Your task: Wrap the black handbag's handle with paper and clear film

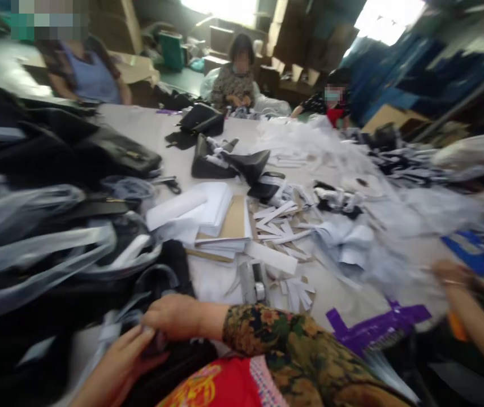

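Cluttered grey table point(157, 133) before us: our left hand point(117, 362) and right hand point(174, 316) have fingers pinched on thin clear plastic wrapping point(110, 330); nearby black bags point(55, 254) could snag it, we judge.

Glossy black leather-look bags point(110, 150) wrapped in thin, shiny clear plastic film point(34, 249), piled left of the matt grey table point(148, 127). Smooth white paper sheets point(208, 212) over dull brown cardboard point(234, 217) mid-table. Shiny purple tape point(377, 325) at the table's near right. Soft printed floral cloth sleeve point(276, 339) nearest.
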A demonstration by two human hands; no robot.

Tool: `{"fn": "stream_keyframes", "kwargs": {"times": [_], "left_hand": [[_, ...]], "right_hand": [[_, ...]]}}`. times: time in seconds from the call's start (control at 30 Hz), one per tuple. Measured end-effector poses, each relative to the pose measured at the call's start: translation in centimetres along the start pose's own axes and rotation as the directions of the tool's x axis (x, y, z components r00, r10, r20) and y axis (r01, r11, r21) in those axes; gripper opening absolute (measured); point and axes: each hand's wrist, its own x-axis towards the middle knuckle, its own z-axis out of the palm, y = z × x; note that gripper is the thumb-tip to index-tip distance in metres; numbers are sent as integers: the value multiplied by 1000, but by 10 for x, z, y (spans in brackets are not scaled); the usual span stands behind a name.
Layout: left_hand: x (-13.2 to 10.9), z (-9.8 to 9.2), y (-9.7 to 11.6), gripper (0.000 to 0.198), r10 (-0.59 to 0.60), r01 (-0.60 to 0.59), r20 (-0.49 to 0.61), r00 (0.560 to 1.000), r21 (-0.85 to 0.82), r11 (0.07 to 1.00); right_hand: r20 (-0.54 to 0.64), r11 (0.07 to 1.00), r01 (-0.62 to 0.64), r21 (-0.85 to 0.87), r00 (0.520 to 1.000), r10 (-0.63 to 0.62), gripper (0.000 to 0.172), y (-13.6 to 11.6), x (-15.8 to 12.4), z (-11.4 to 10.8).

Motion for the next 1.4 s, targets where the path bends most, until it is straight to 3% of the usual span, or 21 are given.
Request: {"fn": "stream_keyframes", "kwargs": {"times": [0.07, 0.13, 0.23, 0.43, 0.5, 0.63, 0.77, 0.83, 0.9, 0.97, 1.03, 1.1, 1.17, 1.23, 1.33, 1.4], "left_hand": [[-10, 3, 5, 58, -71, 77, 81, 994, -77, 994], [-12, 5, 5, 50, -46, 52, 46, 998, -131, 990], [-9, 3, -3, 35, 5, 0, 21, 1000, -249, 968], [-7, -7, -8, 22, 11, -6, 13, 1000, -328, 945], [-5, -8, -4, 21, 11, 0, 33, 999, -330, 944], [-3, -4, 1, 21, 7, 4, 32, 999, -327, 945], [-8, 0, -2, 26, 8, -3, 16, 1000, -292, 956], [-10, 0, -5, 29, 43, -42, 0, 999, -250, 967], [-11, 1, -8, 32, 77, -78, -12, 997, -215, 974], [-9, 3, -10, 32, 86, -87, -11, 996, -198, 976], [-6, 7, -12, 29, 80, -82, -20, 997, -178, 981], [-2, 13, -13, 23, 80, -87, -54, 995, -134, 987], [1, 19, -14, 17, 95, -102, -90, 991, -76, 992], [2, 23, -16, 15, 127, -129, -105, 986, -20, 991], [1, 26, -19, 15, 165, -162, -120, 979, 32, 986], [-1, 25, -23, 15, 174, -170, -132, 976, 39, 985]], "right_hand": [[-14, 998, -35, 55, 999, 36, 26, -6, -4, 4], [-17, 982, -104, 157, 994, 108, 34, -5, -7, 4], [-14, 940, -96, 327, 994, 106, 54, 8, -10, -6], [198, 940, -156, 304, 975, 98, 63, 44, -9, -27], [181, 956, -171, 237, 975, 129, 55, 49, -3, -22], [56, 967, -251, 40, 967, 249, 22, 45, 10, -3], [5, 958, -286, 1, 958, 286, 24, 39, 7, 8], [-97, 942, -330, 64, 937, 335, 31, 33, -6, 6], [-242, 877, -445, 184, 844, 479, 35, 22, -29, 1], [-291, 717, -606, 344, 657, 695, 29, 6, -59, -2], [-181, 477, -741, 473, 448, 875, 25, -13, -88, 0], [42, 245, -803, 544, 317, 947, 31, -30, -109, 8], [257, 79, -796, 600, 286, 923, 41, -41, -116, 17], [378, -59, -733, 678, 278, 883, 44, -45, -110, 25], [421, -199, -613, 764, 241, 874, 37, -43, -92, 28], [411, -206, -565, 799, 265, 872, 30, -43, -84, 25]]}}
